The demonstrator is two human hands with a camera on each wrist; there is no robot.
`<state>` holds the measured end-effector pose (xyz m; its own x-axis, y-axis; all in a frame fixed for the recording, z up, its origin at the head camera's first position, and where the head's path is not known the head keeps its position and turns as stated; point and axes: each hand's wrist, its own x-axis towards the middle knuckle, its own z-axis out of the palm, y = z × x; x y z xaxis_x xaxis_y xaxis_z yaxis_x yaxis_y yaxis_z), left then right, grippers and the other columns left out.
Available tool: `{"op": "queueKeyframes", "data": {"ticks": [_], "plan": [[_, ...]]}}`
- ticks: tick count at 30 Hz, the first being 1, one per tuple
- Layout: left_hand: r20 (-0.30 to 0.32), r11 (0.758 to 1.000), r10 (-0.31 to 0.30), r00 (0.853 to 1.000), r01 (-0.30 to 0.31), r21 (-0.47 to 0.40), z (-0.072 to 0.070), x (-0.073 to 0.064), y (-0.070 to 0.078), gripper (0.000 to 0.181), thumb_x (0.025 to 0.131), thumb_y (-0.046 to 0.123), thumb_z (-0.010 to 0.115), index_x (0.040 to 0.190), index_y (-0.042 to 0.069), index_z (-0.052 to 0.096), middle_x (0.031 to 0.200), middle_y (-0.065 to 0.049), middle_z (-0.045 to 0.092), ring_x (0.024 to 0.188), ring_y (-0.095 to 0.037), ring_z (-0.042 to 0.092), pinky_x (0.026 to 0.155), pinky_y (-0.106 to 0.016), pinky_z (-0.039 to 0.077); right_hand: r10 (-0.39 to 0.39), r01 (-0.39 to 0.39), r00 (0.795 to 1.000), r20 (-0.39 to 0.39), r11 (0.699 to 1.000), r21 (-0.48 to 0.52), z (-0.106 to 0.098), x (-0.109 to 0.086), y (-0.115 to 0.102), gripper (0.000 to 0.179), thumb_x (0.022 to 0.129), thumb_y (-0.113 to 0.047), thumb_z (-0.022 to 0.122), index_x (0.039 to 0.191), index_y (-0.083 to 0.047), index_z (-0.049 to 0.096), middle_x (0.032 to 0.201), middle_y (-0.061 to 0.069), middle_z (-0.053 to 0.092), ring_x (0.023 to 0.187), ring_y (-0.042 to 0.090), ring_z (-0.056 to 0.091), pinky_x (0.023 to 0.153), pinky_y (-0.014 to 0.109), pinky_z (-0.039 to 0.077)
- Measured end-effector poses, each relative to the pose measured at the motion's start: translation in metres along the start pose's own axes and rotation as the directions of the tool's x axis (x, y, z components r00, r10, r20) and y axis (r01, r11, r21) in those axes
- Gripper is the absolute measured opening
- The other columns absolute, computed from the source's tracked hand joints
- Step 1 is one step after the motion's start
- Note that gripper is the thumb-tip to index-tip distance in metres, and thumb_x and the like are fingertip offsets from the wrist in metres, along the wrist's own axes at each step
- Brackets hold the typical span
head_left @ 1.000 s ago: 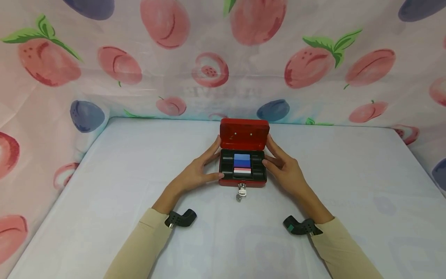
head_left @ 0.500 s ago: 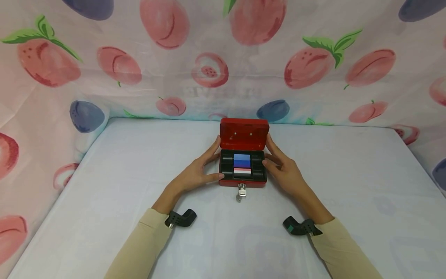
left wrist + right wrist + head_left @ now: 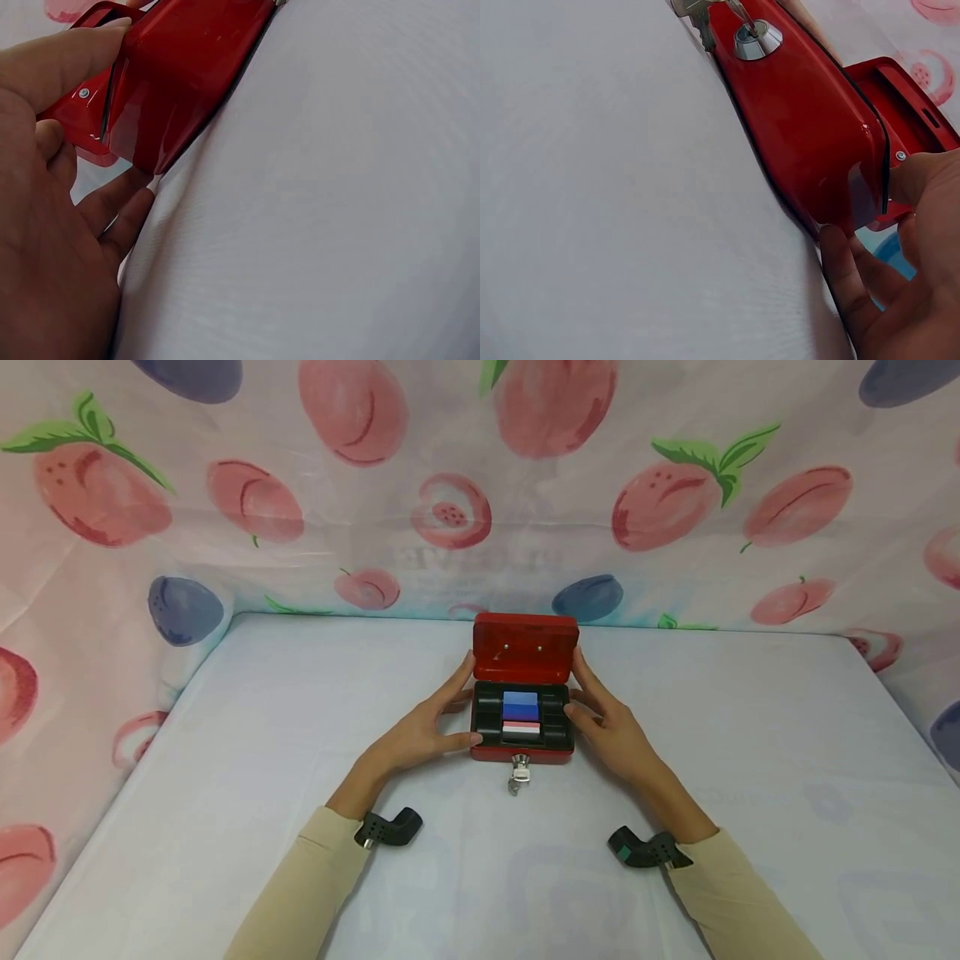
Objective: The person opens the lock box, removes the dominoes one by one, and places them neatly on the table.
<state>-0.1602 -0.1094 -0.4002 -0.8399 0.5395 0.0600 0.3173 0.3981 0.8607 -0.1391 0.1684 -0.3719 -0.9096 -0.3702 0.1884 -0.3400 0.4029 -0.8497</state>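
Note:
A small red cash box (image 3: 551,757) stands in the middle of the table in the head view, its lid (image 3: 525,647) raised at the back. The black inner tray (image 3: 491,703) bears a flat blue item (image 3: 521,705) and a pink-and-white one (image 3: 521,727); their kind is unclear. Keys (image 3: 518,774) hang from the front lock (image 3: 757,39). My left hand (image 3: 415,737) holds the box's left side, thumb at the front corner, forefinger beside the lid. On the right side my right hand (image 3: 621,739) holds it, thumb over the rim and forefinger up along the lid.
A white cloth covers the table (image 3: 480,868). Behind the box, close to its lid, rises a fruit-printed curtain (image 3: 547,518), which also runs down the left side. A black camera mount sits on each wrist, the left mount (image 3: 393,828) and the right mount (image 3: 641,847).

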Motion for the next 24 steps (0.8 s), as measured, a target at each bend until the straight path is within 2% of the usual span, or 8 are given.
{"op": "queueKeyframes", "data": {"ticks": [4,9,13,16,18,20,23,24], "plan": [[-0.004,1.000,0.020,1.000,-0.020,0.004,0.000,0.000,-0.001,0.093,0.077,0.034,0.068,0.141,0.039,0.000,0.144,0.017,0.014,0.124,-0.015,0.033,0.099,-0.043,0.030,-0.015,0.014,0.999,-0.039,1.000,-0.017,0.000,0.000,-0.003,0.068,0.090,-0.003,0.049,0.144,-0.023,0.013,0.146,0.000,0.016,0.117,0.036,0.041,0.088,0.047,0.041],[-0.009,0.997,0.078,0.997,-0.078,-0.005,0.001,0.000,-0.002,0.093,0.078,0.031,0.068,0.143,0.034,0.002,0.146,0.016,0.007,0.124,-0.019,0.033,0.099,-0.041,0.030,-0.065,0.049,0.987,-0.148,0.993,-0.106,0.000,-0.002,-0.009,0.063,0.087,-0.001,0.053,0.141,-0.018,0.026,0.138,0.009,0.036,0.106,0.032,0.051,0.080,0.044,0.047],[-0.011,0.998,0.064,0.998,-0.064,0.010,0.000,0.000,-0.002,0.093,0.078,0.034,0.068,0.142,0.037,0.001,0.145,0.018,0.008,0.124,-0.017,0.033,0.099,-0.041,0.030,-0.117,0.071,0.955,-0.271,0.982,-0.176,-0.002,-0.002,-0.015,0.048,0.087,-0.002,0.054,0.132,-0.010,0.042,0.119,0.013,0.054,0.097,0.026,0.055,0.074,0.038,0.049],[-0.009,0.999,0.046,0.999,-0.046,0.019,0.000,0.000,-0.001,0.092,0.078,0.036,0.067,0.141,0.038,0.000,0.145,0.020,0.009,0.124,-0.015,0.033,0.100,-0.041,0.029,-0.136,0.082,0.926,-0.351,0.983,-0.165,-0.003,-0.001,-0.021,0.032,0.087,-0.002,0.055,0.119,-0.003,0.052,0.102,0.014,0.060,0.088,0.022,0.056,0.067,0.027,0.047],[-0.010,0.999,0.042,0.999,-0.042,0.020,0.000,0.000,-0.001,0.092,0.078,0.036,0.067,0.141,0.038,0.000,0.144,0.021,0.008,0.124,-0.015,0.033,0.100,-0.041,0.029,-0.157,0.099,0.913,-0.377,0.981,-0.169,-0.002,0.001,-0.004,0.026,0.088,-0.010,0.055,0.114,-0.008,0.055,0.097,0.006,0.062,0.085,0.017,0.055,0.063,0.023,0.045],[-0.010,0.999,0.043,0.999,-0.042,0.022,0.001,0.000,-0.001,0.092,0.078,0.036,0.067,0.141,0.038,0.001,0.144,0.021,0.007,0.124,-0.015,0.033,0.099,-0.041,0.029,-0.157,0.102,0.918,-0.363,0.981,-0.166,-0.001,0.003,0.008,0.023,0.089,-0.017,0.056,0.111,-0.012,0.057,0.095,-0.001,0.062,0.083,0.013,0.053,0.060,0.021,0.044],[-0.013,0.998,0.065,0.998,-0.065,0.010,0.001,0.001,-0.002,0.092,0.078,0.034,0.067,0.142,0.037,0.001,0.145,0.020,0.006,0.124,-0.016,0.033,0.099,-0.041,0.030,-0.166,0.107,0.943,-0.288,0.972,-0.210,0.001,0.007,0.023,0.022,0.088,-0.026,0.057,0.109,-0.022,0.059,0.095,-0.011,0.059,0.083,0.008,0.050,0.059,0.023,0.044],[-0.014,0.997,0.075,0.997,-0.075,0.005,0.001,0.001,-0.003,0.092,0.078,0.033,0.067,0.142,0.036,0.001,0.145,0.019,0.006,0.124,-0.017,0.033,0.099,-0.041,0.030,-0.159,0.104,0.955,-0.252,0.970,-0.218,0.001,0.008,0.018,0.021,0.087,-0.026,0.057,0.108,-0.021,0.060,0.094,-0.011,0.058,0.082,0.008,0.048,0.058,0.023,0.043]]}}
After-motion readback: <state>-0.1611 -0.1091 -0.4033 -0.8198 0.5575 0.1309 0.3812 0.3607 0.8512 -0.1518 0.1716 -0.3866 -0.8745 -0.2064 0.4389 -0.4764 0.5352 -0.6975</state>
